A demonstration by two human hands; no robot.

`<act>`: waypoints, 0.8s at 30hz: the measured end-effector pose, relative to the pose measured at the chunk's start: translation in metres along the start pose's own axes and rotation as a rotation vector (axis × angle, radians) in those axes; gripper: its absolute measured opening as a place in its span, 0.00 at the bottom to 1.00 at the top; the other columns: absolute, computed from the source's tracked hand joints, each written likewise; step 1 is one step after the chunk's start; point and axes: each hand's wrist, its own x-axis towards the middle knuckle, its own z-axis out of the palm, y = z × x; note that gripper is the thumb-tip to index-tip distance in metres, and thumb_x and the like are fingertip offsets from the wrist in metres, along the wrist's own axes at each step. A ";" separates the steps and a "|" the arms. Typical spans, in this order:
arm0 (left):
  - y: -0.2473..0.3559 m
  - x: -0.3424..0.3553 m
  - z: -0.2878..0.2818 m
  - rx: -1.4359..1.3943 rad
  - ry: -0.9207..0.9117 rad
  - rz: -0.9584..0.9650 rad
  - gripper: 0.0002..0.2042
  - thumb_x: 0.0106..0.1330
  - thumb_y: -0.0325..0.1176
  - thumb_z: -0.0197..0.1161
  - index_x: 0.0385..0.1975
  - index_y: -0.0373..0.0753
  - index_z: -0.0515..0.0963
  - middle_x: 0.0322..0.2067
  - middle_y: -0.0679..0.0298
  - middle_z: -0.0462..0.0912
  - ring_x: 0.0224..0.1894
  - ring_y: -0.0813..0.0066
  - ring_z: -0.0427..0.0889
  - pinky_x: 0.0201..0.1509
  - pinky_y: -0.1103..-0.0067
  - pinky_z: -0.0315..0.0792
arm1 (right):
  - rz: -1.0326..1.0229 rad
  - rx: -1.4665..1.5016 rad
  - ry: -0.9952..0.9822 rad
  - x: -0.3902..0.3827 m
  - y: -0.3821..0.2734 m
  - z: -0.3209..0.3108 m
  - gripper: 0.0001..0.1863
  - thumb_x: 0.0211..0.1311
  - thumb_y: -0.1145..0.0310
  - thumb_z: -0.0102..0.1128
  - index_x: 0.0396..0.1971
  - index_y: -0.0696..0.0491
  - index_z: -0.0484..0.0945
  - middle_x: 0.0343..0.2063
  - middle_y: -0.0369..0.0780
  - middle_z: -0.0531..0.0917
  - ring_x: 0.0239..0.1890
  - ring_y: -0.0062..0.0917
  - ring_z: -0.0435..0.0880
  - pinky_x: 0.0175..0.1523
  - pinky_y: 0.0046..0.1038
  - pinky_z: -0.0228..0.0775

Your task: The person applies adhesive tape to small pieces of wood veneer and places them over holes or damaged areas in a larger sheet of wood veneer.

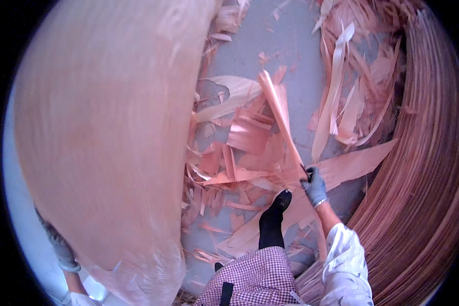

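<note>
A large pale wood veneer sheet (112, 127) fills the left side, its lower end wavy. My left hand (61, 247), in a grey glove, is at the sheet's outer lower edge. Its fingers run dark and blurred along that edge, so their grip is unclear. My right hand (315, 187), gloved in grey too, is closed round a long, narrow veneer strip (279, 109) that slants up and away to the left. Something dark shows at these fingers; I cannot make out what it is. Just left of this hand is my dark shoe (280, 200).
Torn veneer scraps (247, 132) litter the grey floor (270, 46) ahead of my foot. More long shreds (341, 97) lie at the far right. A tall stack of reddish veneer sheets (418, 188) curves along the right side, close to my right arm.
</note>
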 end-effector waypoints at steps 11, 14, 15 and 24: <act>0.013 0.002 -0.015 0.371 0.083 0.161 0.34 0.57 0.47 0.56 0.63 0.42 0.56 0.65 0.53 0.53 0.67 0.52 0.50 0.66 0.53 0.41 | -0.119 0.597 -0.138 -0.134 -0.097 -0.111 0.32 0.43 0.80 0.52 0.55 0.63 0.65 0.51 0.41 0.72 0.50 0.27 0.71 0.55 0.26 0.63; 0.007 -0.012 -0.025 0.330 0.069 0.142 0.36 0.59 0.56 0.49 0.64 0.42 0.53 0.66 0.55 0.50 0.67 0.52 0.48 0.65 0.51 0.40 | -0.472 0.683 -0.113 -0.192 -0.195 -0.136 0.36 0.45 0.80 0.52 0.60 0.61 0.59 0.59 0.41 0.66 0.59 0.26 0.64 0.61 0.26 0.57; 0.003 -0.018 -0.031 0.264 0.067 0.121 0.36 0.60 0.56 0.49 0.64 0.42 0.53 0.65 0.55 0.51 0.67 0.52 0.48 0.65 0.51 0.40 | -0.549 0.674 -0.102 -0.209 -0.234 -0.151 0.36 0.46 0.80 0.53 0.61 0.61 0.58 0.60 0.41 0.64 0.60 0.26 0.63 0.62 0.26 0.55; -0.012 -0.092 -0.069 -0.652 0.003 0.570 0.23 0.62 0.44 0.57 0.52 0.36 0.70 0.53 0.51 0.71 0.56 0.56 0.69 0.60 0.68 0.62 | -1.264 -0.276 0.375 -0.445 -0.583 -0.180 0.26 0.48 0.79 0.50 0.52 0.60 0.69 0.48 0.50 0.74 0.50 0.42 0.74 0.53 0.30 0.67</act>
